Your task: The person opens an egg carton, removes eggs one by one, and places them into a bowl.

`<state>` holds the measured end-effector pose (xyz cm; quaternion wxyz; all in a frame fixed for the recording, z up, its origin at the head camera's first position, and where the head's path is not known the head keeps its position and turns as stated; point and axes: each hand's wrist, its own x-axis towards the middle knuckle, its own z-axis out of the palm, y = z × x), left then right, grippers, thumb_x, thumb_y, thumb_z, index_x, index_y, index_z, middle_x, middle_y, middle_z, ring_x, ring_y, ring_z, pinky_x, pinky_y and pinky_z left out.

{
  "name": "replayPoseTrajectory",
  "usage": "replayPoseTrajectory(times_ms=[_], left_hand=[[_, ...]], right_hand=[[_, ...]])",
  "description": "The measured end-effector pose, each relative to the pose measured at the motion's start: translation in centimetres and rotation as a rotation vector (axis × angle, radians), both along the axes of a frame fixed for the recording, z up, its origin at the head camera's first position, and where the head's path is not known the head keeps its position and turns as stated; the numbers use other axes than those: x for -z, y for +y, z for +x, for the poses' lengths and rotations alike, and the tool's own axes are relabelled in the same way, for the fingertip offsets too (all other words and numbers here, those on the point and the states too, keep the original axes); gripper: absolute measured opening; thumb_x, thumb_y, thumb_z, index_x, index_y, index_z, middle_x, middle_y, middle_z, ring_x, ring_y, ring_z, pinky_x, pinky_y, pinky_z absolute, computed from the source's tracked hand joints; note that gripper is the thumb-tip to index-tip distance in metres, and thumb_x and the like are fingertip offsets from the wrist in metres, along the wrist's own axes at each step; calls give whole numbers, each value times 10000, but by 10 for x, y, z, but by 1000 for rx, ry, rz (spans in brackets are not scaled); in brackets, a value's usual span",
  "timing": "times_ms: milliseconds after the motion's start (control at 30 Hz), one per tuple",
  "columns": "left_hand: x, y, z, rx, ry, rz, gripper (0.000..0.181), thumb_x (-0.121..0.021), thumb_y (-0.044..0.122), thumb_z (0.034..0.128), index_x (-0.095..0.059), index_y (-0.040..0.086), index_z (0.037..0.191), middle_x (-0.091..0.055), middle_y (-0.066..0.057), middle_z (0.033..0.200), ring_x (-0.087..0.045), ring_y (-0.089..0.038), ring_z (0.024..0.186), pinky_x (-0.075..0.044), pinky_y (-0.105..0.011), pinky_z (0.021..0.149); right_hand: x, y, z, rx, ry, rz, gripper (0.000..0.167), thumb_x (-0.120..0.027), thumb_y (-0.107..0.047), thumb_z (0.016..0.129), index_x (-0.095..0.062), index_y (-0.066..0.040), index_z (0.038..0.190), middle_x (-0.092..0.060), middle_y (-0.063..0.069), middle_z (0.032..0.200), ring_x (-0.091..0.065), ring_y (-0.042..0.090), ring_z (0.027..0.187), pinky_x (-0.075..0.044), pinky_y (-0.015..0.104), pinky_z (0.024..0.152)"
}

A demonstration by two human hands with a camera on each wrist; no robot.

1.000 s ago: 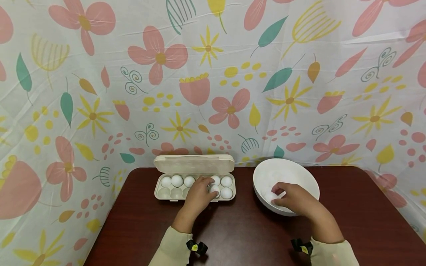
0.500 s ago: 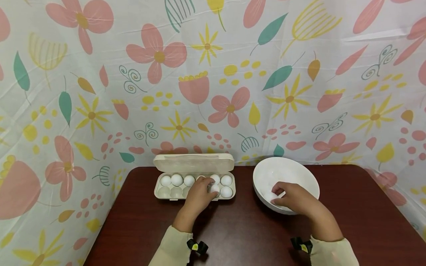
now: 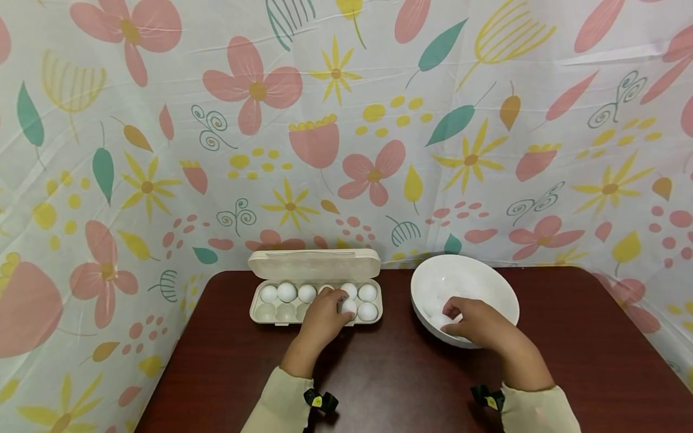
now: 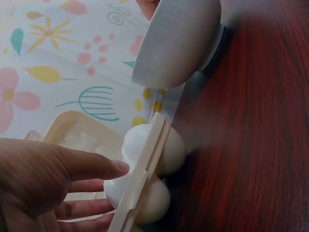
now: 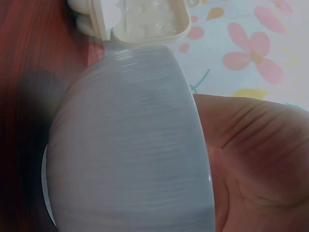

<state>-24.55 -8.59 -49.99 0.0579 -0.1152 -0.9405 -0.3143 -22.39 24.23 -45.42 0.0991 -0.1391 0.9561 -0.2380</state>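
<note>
My left hand [image 3: 325,314] reaches over the open cream egg carton [image 3: 316,264] and pinches a white egg [image 3: 348,308] in its front row between thumb and fingers. Up close in the left wrist view, the thumb presses that egg [image 4: 115,189] as it sits in its cup. Inside the white bowl [image 3: 497,287], my right hand [image 3: 482,322] curls thumb and fingers round a white egg [image 3: 441,322], partly lost against the white bowl. The bowl's wall [image 5: 130,145] hides the right fingertips in the right wrist view.
Carton and bowl stand side by side at the far edge of a dark red-brown table [image 3: 400,379]. Behind them hangs a flowered cloth [image 3: 373,108]. More eggs [image 3: 286,292] fill the carton's back row; several front cups at the left hold none.
Both hands keep their places on the eggs. The head view has shifted very slightly; carton and bowl stay put.
</note>
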Motion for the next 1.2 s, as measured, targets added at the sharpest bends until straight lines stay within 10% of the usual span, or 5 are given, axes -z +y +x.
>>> replayPoseTrajectory(times_ms=[1200], left_hand=[[6, 1, -3, 16, 5, -20, 363, -829, 155, 808, -702, 60, 1134, -680, -112, 1021, -657, -290, 984, -535, -426, 874]], right_hand=[[10, 1, -9, 33, -35, 42, 296, -741, -134, 872, -637, -43, 1134, -693, 120, 1068, -640, 268, 986, -515, 494, 891]])
